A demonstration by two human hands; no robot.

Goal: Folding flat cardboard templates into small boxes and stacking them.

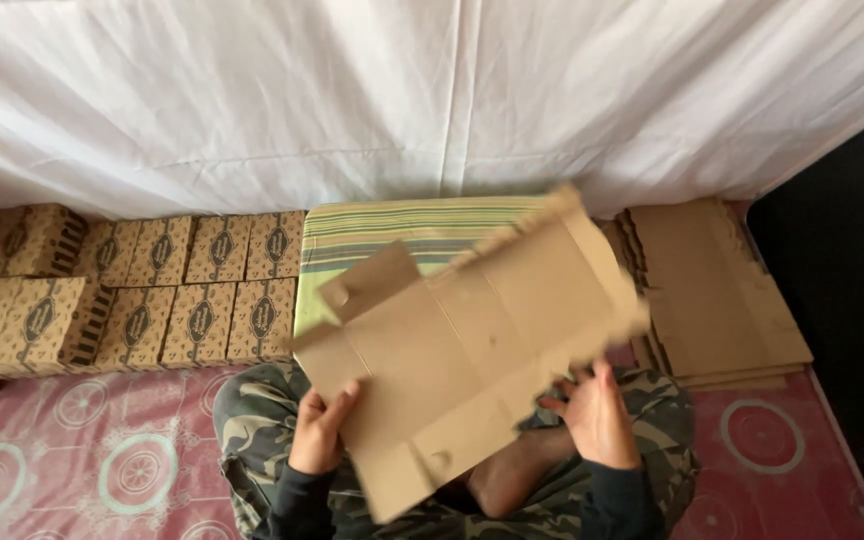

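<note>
The flat carton [467, 345] lies tilted across the lap, long axis running from lower left up to the right. The left hand [320, 430] pinches its lower left edge; the right hand [597, 415] is spread open beneath its right side. Boxes [142, 290] sit left, blanks [717, 295] right.

We see a matt brown cardboard sheet [472, 330] (plain and creased along its folds), printed cardboard boxes [132, 290], a stack of raw cardboard blanks [722, 290], a white cloth drape [432, 90], a striped woven cushion [392, 235] and a patterned pink mat [82, 450].
</note>
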